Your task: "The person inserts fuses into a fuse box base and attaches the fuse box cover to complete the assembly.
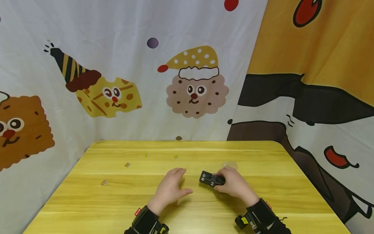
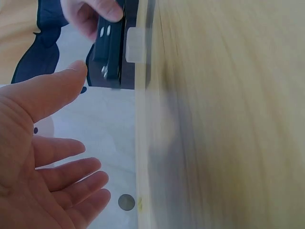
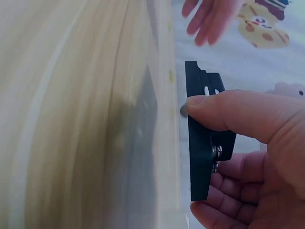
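Observation:
A black rectangular block (image 1: 208, 178) with silvery metal screws and contacts is held off the tabletop by my right hand (image 1: 235, 185). In the right wrist view the thumb presses one face of the block (image 3: 196, 152) while the fingers curl behind its other side. My left hand (image 1: 169, 190) hovers to the left of the block, fingers extended and thumb apart, holding nothing. From the left wrist, the open palm (image 2: 19, 167) shows near the block (image 2: 108, 47), with a gap between them. The block's exact kind cannot be told.
Small clear or yellowish pieces lie on the wooden table (image 1: 117, 201): one at the left (image 1: 104, 182), one behind it (image 1: 127, 164), and two further back, a left one (image 1: 147, 155) and a right one (image 1: 176, 157). A flat transparent piece (image 1: 230, 164) lies behind my right hand. Printed curtain (image 1: 122, 39) surrounds the table.

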Demonstrator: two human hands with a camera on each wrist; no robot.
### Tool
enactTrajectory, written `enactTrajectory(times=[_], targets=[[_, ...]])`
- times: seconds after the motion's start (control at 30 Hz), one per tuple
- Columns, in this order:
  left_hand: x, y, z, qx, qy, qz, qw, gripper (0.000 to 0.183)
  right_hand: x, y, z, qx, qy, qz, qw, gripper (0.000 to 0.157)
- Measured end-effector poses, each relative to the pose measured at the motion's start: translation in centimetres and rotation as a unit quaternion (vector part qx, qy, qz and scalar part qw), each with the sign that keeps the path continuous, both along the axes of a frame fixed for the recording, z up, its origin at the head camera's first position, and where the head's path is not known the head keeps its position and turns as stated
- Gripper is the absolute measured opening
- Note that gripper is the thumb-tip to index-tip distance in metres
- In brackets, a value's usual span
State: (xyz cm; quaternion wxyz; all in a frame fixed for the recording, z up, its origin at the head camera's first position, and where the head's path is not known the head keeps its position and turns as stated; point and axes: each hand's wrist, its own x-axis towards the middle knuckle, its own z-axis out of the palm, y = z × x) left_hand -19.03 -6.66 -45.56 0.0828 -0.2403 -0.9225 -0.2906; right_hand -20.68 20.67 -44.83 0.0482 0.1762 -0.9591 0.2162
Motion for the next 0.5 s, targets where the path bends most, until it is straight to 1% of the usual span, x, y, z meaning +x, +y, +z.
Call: enactTrajectory(times=[0.1, 0.27, 0.4, 0.5], targets=[[-0.2, 0.3, -0.1, -0.005, 0.0, -0.003, 1.0, 0.081, -0.2, -1.1, 0.0, -0.005, -0.001, 0.02, 1.0, 0.041], [-0.5, 0.7, -0.2, -0.019, 0.012, -0.012, 0.9997, 0.082, -0.3, -2.7, 0.2, -0.012, 0.005, 0.067, 0.998, 0.042], [-0.5, 0.8, -0.1, -0.024, 0.02, -0.011, 0.9995, 0.076, -0.4, -3.7, 0.5, -0.013, 0.015, 0.1, 0.995, 0.041], [-0.6, 0.8, -0.1, -0.028, 0.03, -0.008, 0.9991, 0.068, -0.6, -4.3, 0.6, -0.016, 0.018, 0.117, 0.993, 0.041]])
